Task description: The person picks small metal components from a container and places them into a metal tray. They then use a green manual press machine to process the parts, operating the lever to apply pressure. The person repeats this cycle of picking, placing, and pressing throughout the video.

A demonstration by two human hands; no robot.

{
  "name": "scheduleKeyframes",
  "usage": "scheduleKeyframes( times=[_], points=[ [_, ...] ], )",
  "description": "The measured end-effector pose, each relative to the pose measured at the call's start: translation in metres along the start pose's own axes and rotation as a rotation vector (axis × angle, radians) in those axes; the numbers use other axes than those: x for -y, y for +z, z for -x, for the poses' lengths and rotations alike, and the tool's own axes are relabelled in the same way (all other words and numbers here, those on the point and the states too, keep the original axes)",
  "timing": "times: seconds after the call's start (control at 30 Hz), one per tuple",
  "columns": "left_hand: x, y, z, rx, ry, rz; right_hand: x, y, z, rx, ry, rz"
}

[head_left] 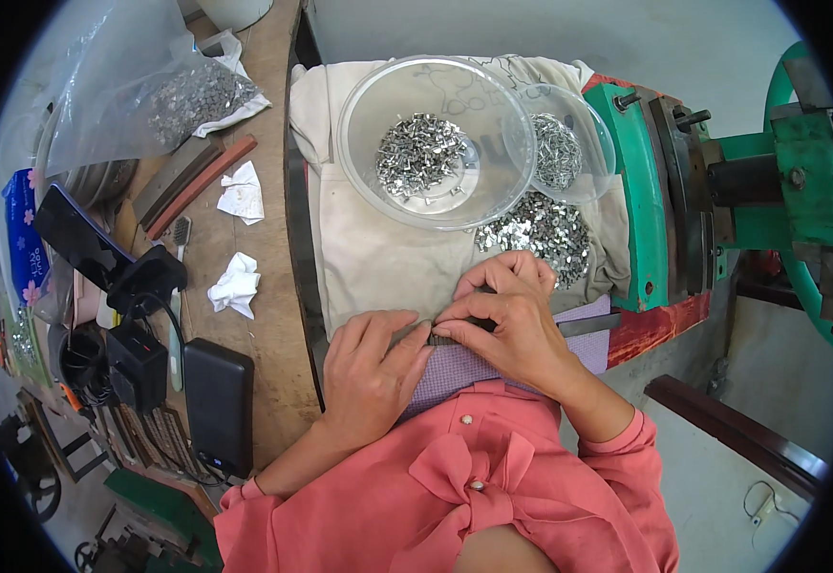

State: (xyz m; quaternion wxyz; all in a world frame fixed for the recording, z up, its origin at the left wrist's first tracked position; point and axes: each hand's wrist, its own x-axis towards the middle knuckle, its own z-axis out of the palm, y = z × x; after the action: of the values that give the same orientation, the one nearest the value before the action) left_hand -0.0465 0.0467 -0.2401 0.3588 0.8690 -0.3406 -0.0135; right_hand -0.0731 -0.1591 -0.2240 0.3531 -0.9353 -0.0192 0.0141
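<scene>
My left hand (369, 368) is closed, its thumb and forefinger pressed around the left end of a dark, flat metal strip (588, 325). The strip lies across a purple checked cloth (445, 379) on my lap, and its far end shows past my right wrist. My right hand (507, 315) pinches at the strip just beside the left fingertips; whatever sits between thumb and forefinger is too small to tell. Just beyond my right hand lies a loose heap of small shiny metal pieces (541, 234) on the beige cloth (378, 267).
A large clear tub (354, 181) and a smaller clear bowl (603, 158) hold metal pieces. A green machine (641, 229) stands to the right. The wooden bench (278, 363) at left carries a phone (77, 234), a black power bank (219, 406), tissues (235, 285) and a plastic bag (120, 86).
</scene>
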Motion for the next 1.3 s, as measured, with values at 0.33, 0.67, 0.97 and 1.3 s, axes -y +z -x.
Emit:
scheduleKeyframes(
  times=[0.33,0.67,0.97,1.3],
  points=[
    [-0.001,-0.001,-0.002,-0.001,-0.012,0.014,-0.003,0.001,-0.001,0.003,-0.008,-0.003],
    [0.0,-0.001,-0.004,0.009,-0.021,0.018,-0.005,-0.006,0.002,-0.003,0.01,0.008],
    [-0.004,-0.004,-0.007,0.007,-0.029,0.039,-0.007,-0.009,0.006,-0.012,0.025,0.01],
    [-0.004,-0.003,-0.008,0.01,-0.03,0.044,-0.012,-0.014,0.01,-0.02,0.044,0.026]
  ],
)
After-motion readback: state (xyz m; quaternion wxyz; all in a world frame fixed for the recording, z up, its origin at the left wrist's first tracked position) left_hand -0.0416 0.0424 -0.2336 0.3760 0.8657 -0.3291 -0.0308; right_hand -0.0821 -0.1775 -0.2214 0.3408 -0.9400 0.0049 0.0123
